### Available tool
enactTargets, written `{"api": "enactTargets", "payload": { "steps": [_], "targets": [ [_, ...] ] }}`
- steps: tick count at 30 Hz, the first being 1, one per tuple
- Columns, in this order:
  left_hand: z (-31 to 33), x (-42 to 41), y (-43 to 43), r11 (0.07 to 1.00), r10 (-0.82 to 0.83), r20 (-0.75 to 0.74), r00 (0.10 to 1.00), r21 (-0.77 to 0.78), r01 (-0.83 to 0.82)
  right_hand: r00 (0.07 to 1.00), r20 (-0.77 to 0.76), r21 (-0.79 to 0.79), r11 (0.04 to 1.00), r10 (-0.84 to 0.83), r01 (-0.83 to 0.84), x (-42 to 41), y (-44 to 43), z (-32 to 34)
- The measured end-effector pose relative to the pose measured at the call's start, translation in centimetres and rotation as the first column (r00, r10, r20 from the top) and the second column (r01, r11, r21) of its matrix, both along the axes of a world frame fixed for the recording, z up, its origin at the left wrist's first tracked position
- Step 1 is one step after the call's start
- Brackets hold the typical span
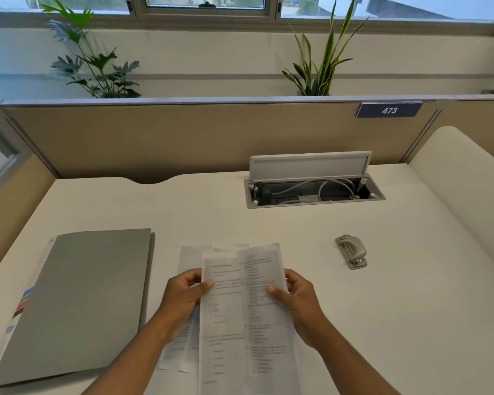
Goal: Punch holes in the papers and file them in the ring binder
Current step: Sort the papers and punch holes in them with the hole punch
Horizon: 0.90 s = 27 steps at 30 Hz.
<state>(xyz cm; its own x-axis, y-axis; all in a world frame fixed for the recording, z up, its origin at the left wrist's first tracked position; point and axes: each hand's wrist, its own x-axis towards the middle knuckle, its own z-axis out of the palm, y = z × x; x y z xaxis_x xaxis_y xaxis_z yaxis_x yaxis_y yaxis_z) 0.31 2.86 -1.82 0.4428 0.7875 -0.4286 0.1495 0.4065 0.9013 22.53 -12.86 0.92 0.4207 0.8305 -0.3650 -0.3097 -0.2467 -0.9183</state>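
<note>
I hold a printed paper sheet (246,315) lifted over the desk, bent lengthwise along its middle. My left hand (183,297) pinches its left edge with the thumb on top. On the opposite edge, my right hand (300,300) grips it the same way. More printed papers (188,258) lie flat under the held sheet. The grey ring binder (77,300) lies closed on the left of the desk. A small grey hole punch (352,251) sits to the right, apart from both hands.
The white desk (397,309) has an open cable tray (314,192) with a raised lid at the back. A beige partition (183,132) bounds the far side, with plants behind it. A cream curved panel (468,178) stands at the right.
</note>
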Motion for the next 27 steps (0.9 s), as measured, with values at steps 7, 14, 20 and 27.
{"api": "enactTargets", "payload": {
  "steps": [7,14,20,27],
  "targets": [
    [0.0,-2.8,0.2,0.999,-0.009,-0.086,0.996,0.037,0.012,0.811,0.585,-0.08,0.994,-0.016,0.077,3.1,2.6,-3.2],
    [-1.0,-3.0,0.6,0.985,0.101,-0.199,0.975,0.155,-0.071,0.324,0.808,-0.485,0.868,0.492,-0.11,4.6,4.4,-5.7],
    [-1.1,-3.2,0.6,0.987,0.136,-0.119,0.983,0.104,-0.124,0.277,0.824,-0.498,0.865,0.494,-0.064,4.1,4.7,-5.8],
    [-0.1,-3.4,0.5,0.99,0.144,0.027,0.989,-0.011,-0.143,0.75,0.657,-0.151,0.988,0.075,0.033,2.8,4.1,-4.2]
  ]
}}
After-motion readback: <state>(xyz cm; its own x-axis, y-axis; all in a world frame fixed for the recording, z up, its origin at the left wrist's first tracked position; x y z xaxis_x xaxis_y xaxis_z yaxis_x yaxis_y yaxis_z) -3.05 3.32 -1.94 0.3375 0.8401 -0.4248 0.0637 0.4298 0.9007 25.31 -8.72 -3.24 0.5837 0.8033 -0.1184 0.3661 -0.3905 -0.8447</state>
